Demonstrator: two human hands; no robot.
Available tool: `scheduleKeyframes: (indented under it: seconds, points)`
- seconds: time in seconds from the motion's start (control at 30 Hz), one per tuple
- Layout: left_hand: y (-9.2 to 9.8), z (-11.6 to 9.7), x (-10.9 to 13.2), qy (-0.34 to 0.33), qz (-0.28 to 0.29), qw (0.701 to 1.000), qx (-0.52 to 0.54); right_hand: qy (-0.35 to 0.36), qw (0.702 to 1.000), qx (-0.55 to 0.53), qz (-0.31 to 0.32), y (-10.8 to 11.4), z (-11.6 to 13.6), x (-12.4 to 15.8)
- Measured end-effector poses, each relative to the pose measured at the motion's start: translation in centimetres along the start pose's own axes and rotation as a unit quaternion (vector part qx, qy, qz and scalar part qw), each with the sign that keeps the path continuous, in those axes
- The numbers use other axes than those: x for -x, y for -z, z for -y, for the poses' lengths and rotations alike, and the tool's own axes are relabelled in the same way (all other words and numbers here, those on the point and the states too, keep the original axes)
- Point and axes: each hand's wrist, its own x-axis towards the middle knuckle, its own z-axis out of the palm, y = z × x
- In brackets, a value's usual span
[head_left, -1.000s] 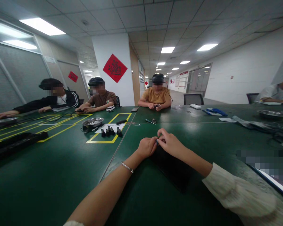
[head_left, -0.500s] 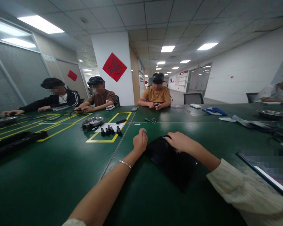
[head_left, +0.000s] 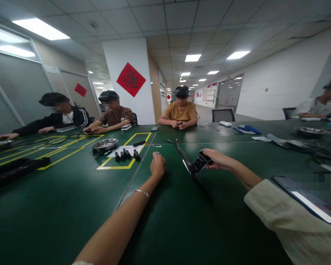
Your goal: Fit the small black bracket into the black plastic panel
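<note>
My right hand (head_left: 220,160) grips one end of a thin, flat black object (head_left: 200,162), raised above the table. The gripped part is bent and carries pale marks; the rest shows nearly edge-on as a dark, narrow panel. I cannot tell its exact kind. To the left, my left hand (head_left: 157,165) rests on the green table (head_left: 160,228), fingers curled in and apart from the black object. Whatever those fingers may hold is hidden. Just beyond the panel's far end lies a small tool with a green handle (head_left: 169,141).
Several black cylindrical parts (head_left: 125,154) stand on white paper inside a yellow taped outline, beside a metal bowl (head_left: 105,145). A black tray (head_left: 19,169) lies left. A large phone or tablet (head_left: 306,195) lies near my right sleeve. Other people sit around the table.
My right hand has lifted and turned the black object, which lay flat as a broad sheet and now stands nearly edge-on. My left hand stays curled, now farther from it.
</note>
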Motion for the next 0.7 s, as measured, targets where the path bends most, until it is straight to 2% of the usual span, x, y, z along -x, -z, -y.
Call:
scheduleKeyframes:
  seconds: [0.13,0.27,0.43,0.7]
  points:
    - [-0.4,-0.5,0.6,-0.08,0.08,0.993,-0.034,-0.008,0.987,-0.159,-0.023,-1.7,-2.5,-1.0]
    - [-0.7,-0.7,0.9,-0.138,0.165,0.975,-0.054,0.004,0.972,-0.233,-0.034,-3.7,-4.9,-1.9]
    - [-0.8,-1.4,1.5,-0.162,0.183,0.959,-0.14,0.005,0.956,-0.292,-0.032,-5.0,-6.1,-2.1]
    - [-1.1,-3.3,3.4,-0.258,0.213,0.916,-0.22,0.0,0.946,-0.324,-0.017,-4.8,-6.2,-1.9]
